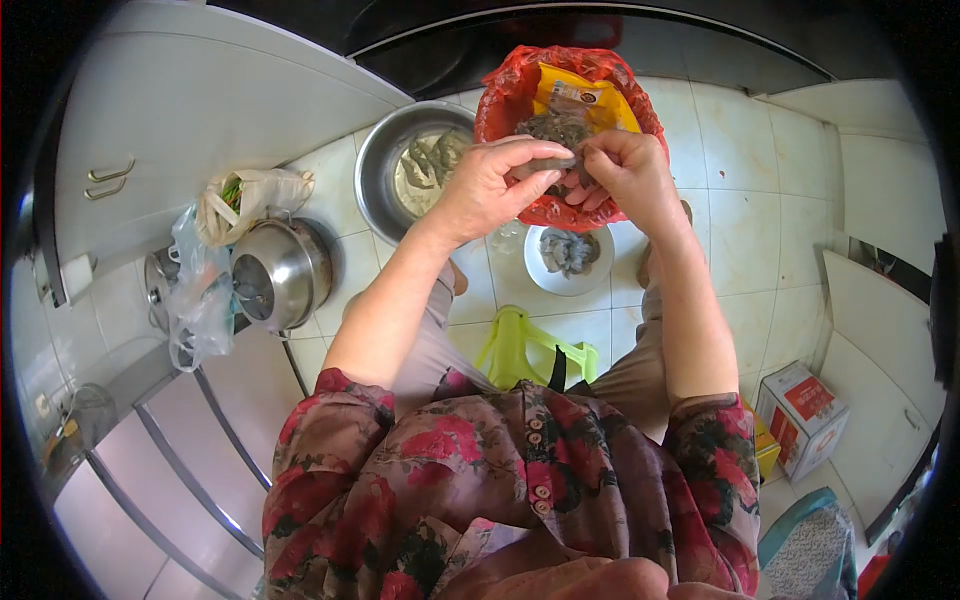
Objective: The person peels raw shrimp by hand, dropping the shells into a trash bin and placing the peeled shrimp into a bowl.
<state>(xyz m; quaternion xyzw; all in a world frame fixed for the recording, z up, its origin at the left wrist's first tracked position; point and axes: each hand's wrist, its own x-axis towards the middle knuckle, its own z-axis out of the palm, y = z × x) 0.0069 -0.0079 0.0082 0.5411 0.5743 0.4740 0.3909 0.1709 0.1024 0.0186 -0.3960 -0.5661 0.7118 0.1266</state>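
Observation:
Over a bin lined with a red plastic bag (500, 95), my left hand (492, 185) pinches a greyish shrimp (552, 164) between thumb and fingers. Close beside it, my right hand (622, 172) is closed at the shrimp's other end, its fingertips partly hidden. Dark shrimp scraps (556, 127) and a yellow packet (600, 100) lie in the bin. A white bowl (540, 275) just below the bin holds grey peeled shrimp (569, 252). Left of the bin, a metal basin (376, 180) contains whole shrimp (432, 160) in some liquid.
A green plastic stool (510, 345) stands between the legs. At the left are a steel pot (290, 270), a clear plastic bag (205, 300) and a cloth bag with greens (260, 195). A red and white box (805, 415) sits at the right by the cabinets.

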